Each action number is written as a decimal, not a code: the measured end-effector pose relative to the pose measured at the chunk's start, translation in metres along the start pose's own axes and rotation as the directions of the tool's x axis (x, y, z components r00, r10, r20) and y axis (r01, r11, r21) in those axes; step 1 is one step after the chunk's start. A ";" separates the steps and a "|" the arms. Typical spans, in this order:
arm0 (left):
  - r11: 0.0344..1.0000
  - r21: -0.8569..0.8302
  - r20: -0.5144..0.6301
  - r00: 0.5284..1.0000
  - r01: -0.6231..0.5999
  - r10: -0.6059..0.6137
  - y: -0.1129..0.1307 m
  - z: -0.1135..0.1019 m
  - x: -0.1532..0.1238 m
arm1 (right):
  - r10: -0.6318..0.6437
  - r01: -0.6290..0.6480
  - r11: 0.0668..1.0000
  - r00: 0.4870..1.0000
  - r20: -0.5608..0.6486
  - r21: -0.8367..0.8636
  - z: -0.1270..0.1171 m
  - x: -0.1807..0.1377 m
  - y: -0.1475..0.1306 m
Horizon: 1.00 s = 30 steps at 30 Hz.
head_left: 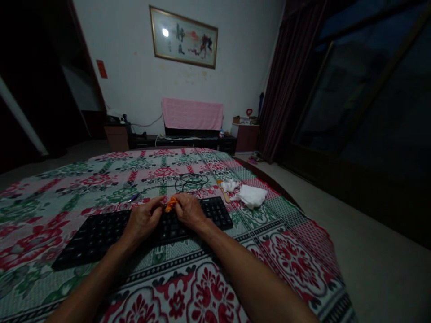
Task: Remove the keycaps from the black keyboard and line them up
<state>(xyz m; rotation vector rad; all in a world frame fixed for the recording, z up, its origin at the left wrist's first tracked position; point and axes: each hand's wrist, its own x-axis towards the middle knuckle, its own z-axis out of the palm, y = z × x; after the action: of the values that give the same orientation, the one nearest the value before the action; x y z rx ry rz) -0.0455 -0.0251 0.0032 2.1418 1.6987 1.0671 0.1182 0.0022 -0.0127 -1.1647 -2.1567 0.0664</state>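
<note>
A black keyboard (101, 233) lies across a round table covered with a floral cloth (286, 251). Both my hands rest on its upper middle keys. My right hand (188, 210) is closed, pinching a small orange tool (170, 204) against the keys. My left hand (143, 220) sits beside it with fingers curled, thumb and fingertips touching the keyboard near the orange tool. The keyboard's black cable (190, 182) lies coiled just behind my hands.
White crumpled tissues (251, 195) and a small wooden-handled brush (223, 190) lie right of the keyboard, near the table's edge. Beyond the table stand a low TV cabinet with a pink cloth (192, 114), a framed picture (183, 37) and dark curtains.
</note>
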 end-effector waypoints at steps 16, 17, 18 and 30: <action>0.997 0.025 -0.123 0.990 0.079 -0.075 -0.016 -0.009 0.005 | 0.577 -0.543 0.655 0.809 -0.116 -0.526 -0.086 0.004 0.121; 0.996 0.028 -0.127 0.989 0.080 -0.076 -0.017 -0.009 0.005 | 0.611 -0.546 0.631 0.788 -0.081 -0.551 -0.086 0.003 0.125; 0.996 0.033 -0.130 0.989 0.081 -0.076 -0.017 -0.009 0.005 | 0.645 -0.546 0.610 0.763 -0.041 -0.574 -0.086 0.003 0.128; 0.995 0.047 -0.126 0.989 0.087 -0.080 -0.013 -0.011 0.003 | 0.592 -0.497 0.709 0.805 0.038 -0.500 -0.091 0.023 0.147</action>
<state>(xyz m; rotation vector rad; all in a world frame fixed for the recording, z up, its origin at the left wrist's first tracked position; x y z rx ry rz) -0.0620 -0.0210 0.0049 2.0535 1.8738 1.1673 0.2693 0.0836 0.0191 -2.1542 -1.9578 -0.0926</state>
